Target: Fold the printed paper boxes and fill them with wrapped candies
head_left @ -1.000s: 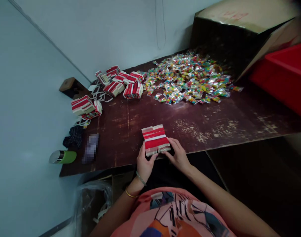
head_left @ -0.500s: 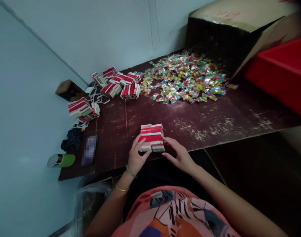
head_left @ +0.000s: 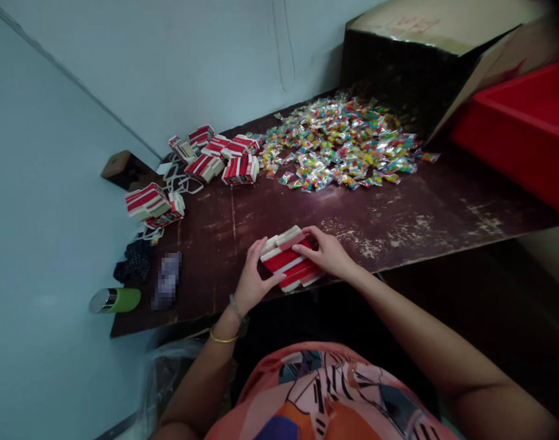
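Observation:
A stack of flat red-and-white cardboard packages [head_left: 286, 260] sits tilted at the table's front edge, between my two hands. My left hand [head_left: 256, 278] is curved round its left side, with the thumb near the lower edge. On the right, my right hand [head_left: 325, 252] grips the upper right corner, thumb on top and fingers behind. The undersides of the packages are hidden.
Several more red-and-white bundles [head_left: 240, 169] lie at the back left beside white straps [head_left: 181, 180]. A heap of small candy packets [head_left: 344, 146] spreads along the wall. A cardboard box [head_left: 399, 67] and a red bin [head_left: 513, 134] stand right; a green bottle [head_left: 123, 300] lies left.
The stack has turned and tilted between my hands. My right hand has moved up and left onto its upper right corner, from beside it.

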Tool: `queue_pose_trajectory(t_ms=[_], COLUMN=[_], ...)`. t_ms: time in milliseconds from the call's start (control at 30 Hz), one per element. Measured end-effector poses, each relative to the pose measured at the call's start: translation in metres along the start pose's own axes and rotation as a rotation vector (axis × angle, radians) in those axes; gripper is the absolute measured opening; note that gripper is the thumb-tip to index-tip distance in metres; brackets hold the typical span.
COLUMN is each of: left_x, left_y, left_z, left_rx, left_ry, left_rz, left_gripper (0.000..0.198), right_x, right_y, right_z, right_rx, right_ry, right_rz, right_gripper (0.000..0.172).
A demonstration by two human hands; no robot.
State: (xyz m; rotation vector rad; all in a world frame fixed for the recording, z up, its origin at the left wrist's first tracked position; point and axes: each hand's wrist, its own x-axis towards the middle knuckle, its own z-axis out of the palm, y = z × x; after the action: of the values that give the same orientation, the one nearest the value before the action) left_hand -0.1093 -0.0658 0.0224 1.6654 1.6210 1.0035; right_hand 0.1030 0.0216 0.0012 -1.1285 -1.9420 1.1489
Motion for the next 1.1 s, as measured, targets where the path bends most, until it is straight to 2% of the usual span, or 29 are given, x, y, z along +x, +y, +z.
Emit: queue_pose_trajectory(t_ms=[100, 200, 267, 367, 500, 600, 733, 833, 933, 1000, 1067, 1100], left_x=[0.005, 0.007, 0.005, 0.0, -0.012, -0.019, -0.015, -0.006, 0.003, 0.01, 0.016, 0.017], left_y=[-0.023, -0.039, -0.041, -0.036, -0.027, -0.024, -0.026, -0.025, -0.02, -0.015, -0.011, -0.009], left_z=[0.017, 0.023, 0.024, 0.028, 0.042, 0.051, 0.049, 0.044, 0.043, 0.044, 0.044, 0.044], left_rx=[-0.031, -0.062, -0.029, 0.02, 0.06, 0.126, 0.104, 0.0, -0.109, -0.184, -0.274, -0.324], left_ry=[-0.008, -0.019, -0.006, 0.032, 0.076, 0.093, 0.13, 0.104, 0.09, 0.155, 0.199, 0.183], left_rz=[-0.116, -0.228, -0.21, -0.131, -0.12, -0.12, -0.158, -0.185, -0.096, -0.031, -0.026, -0.043], left_gripper=[0.072, 0.072, 0.073, 0.081, 0.099, 0.101, 0.091, 0.092, 0.099, 0.106, 0.107, 0.105], right_x=[-0.002, -0.011, -0.02, -0.031, -0.039, -0.042, -0.045, -0.048, -0.051, -0.052, -0.053, -0.055], right_y=[0.02, 0.037, 0.042, 0.042, 0.036, 0.033, 0.033, 0.033, 0.034, 0.037, 0.04, 0.041], right_z=[0.003, 0.002, 0.001, 0.004, 0.015, 0.021, 0.026, 0.026, 0.025, 0.025, 0.026, 0.026], right_rx=[0.002, 0.021, 0.057, 0.149, 0.122, 0.093, 0.086, 0.109, 0.122, 0.133, 0.145, 0.148], right_ry=[-0.002, 0.129, 0.183, 0.125, 0.019, -0.041, -0.027, -0.006, 0.044, 0.107, 0.166, 0.188], right_rz=[0.03, -0.013, -0.005, -0.002, -0.062, -0.096, -0.084, -0.079, -0.091, -0.107, -0.12, -0.125], right_gripper=[0.033, 0.03, 0.029, 0.038, 0.068, 0.087, 0.087, 0.086, 0.087, 0.088, 0.086, 0.085])
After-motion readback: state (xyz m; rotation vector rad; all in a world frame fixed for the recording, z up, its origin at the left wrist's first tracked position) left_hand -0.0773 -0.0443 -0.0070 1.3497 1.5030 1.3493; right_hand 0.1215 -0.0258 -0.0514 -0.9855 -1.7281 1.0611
